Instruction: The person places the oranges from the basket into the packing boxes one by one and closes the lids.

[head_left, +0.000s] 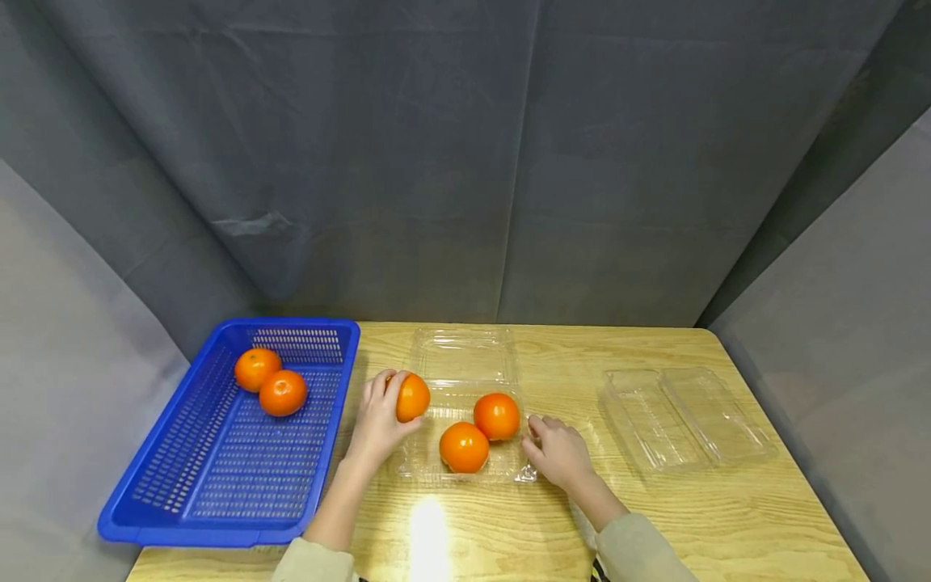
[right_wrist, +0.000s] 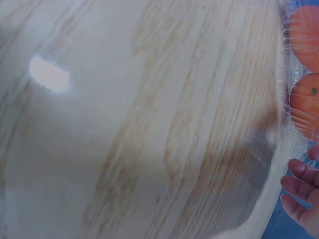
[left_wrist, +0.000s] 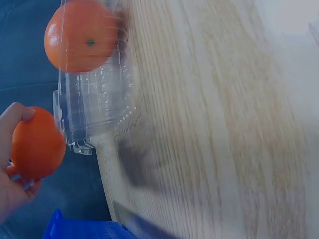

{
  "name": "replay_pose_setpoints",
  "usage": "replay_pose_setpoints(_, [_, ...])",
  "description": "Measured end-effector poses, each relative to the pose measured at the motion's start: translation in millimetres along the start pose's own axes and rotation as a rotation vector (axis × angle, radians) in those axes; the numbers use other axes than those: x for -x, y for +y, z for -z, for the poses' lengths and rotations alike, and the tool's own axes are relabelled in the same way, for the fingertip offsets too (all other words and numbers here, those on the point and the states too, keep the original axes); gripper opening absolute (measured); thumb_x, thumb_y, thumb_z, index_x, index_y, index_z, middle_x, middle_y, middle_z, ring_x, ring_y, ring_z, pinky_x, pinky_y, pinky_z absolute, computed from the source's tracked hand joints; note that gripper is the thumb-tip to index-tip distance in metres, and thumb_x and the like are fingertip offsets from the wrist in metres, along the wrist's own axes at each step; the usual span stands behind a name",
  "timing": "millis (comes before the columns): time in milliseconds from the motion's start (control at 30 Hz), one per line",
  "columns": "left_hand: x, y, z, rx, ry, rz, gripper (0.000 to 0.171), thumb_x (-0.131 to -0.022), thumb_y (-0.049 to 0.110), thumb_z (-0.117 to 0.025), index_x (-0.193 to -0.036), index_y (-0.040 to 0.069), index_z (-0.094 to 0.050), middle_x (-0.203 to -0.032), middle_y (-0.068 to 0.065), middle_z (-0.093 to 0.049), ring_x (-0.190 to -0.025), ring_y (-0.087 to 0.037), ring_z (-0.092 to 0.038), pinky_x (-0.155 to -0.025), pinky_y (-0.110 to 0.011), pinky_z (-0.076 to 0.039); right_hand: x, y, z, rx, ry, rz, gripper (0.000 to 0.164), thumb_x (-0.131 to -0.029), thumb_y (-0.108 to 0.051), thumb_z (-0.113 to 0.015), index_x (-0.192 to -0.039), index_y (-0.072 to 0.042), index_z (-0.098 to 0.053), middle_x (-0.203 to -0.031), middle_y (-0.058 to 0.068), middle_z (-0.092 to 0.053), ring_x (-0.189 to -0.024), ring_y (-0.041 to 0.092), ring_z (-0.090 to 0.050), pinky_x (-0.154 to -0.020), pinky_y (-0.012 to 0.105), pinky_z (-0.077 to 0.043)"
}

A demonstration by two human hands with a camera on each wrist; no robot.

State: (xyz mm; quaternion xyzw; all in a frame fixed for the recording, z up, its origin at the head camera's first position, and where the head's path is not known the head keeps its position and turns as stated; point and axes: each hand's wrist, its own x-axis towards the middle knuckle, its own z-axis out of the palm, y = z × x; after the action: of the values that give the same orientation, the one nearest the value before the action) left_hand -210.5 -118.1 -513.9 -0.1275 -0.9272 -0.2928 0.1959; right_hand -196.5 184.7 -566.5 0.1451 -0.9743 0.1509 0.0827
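Note:
My left hand (head_left: 377,424) grips an orange (head_left: 413,398) by its side, above the left edge of a clear plastic clamshell box (head_left: 429,465). In the left wrist view the held orange (left_wrist: 39,144) is beside the box wall, with thumb and fingers around it. Two more oranges, one in front (head_left: 464,448) and one behind it to the right (head_left: 497,416), sit in the box's base. Its lid (head_left: 465,356) lies folded back toward the curtain. My right hand (head_left: 562,454) is at the box's right side, fingers loosely bent and holding nothing in the right wrist view.
A blue perforated basket (head_left: 330,453) stands on the left, with two oranges (head_left: 258,369) in its far part. Another clear clamshell box (head_left: 684,420) lies opened on the right of the wooden table (head_left: 785,517). A grey curtain (head_left: 407,162) hangs behind the table.

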Motion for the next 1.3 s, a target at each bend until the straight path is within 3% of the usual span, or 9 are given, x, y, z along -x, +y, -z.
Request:
replay_pose_setpoints(533, [-0.2,10.0,-16.3,0.044,-0.066,-0.032,0.068,-0.06,0.017,-0.082,-0.12,0.008,-0.052,-0.122,-0.017,-0.046,-0.112,-0.034,-0.041,-0.088,-0.05,-0.043,-0.2,-0.4,1.2,-0.003,0.004,0.007,0.011,-0.08,-0.027,-0.053,-0.077,-0.018,-0.049,-0.065,-0.005,-0.041,-0.06,0.014,-0.041,-0.052,0.03,-0.034])
replay_pose_setpoints(1100, [5.2,12.1,-25.4,0.049,-0.226,-0.013,0.07,-0.065,0.018,-0.079,-0.127,0.011,-0.048,-0.132,-0.016,-0.041,-0.12,-0.033,-0.037,-0.091,-0.051,-0.041,0.3,-1.9,2.7,0.005,-0.017,-0.014,0.012,-0.081,-0.027,-0.055,-0.086,-0.016,-0.055,-0.075,-0.002,-0.053,-0.072,0.02,-0.053,-0.061,0.037,-0.043])
replay_pose_setpoints(1300, [7.8,10.6,-30.2,0.012,-0.278,-0.015,0.071,-0.065,0.019,-0.077,-0.129,0.011,-0.047,-0.133,-0.016,-0.04,-0.122,-0.033,-0.036,-0.094,-0.05,-0.039,0.3,-2.0,3.7,0.0,-0.021,-0.009,0.01,-0.081,-0.026,-0.055,-0.08,-0.017,-0.052,-0.07,-0.004,-0.047,-0.066,0.017,-0.048,-0.057,0.033,-0.039])
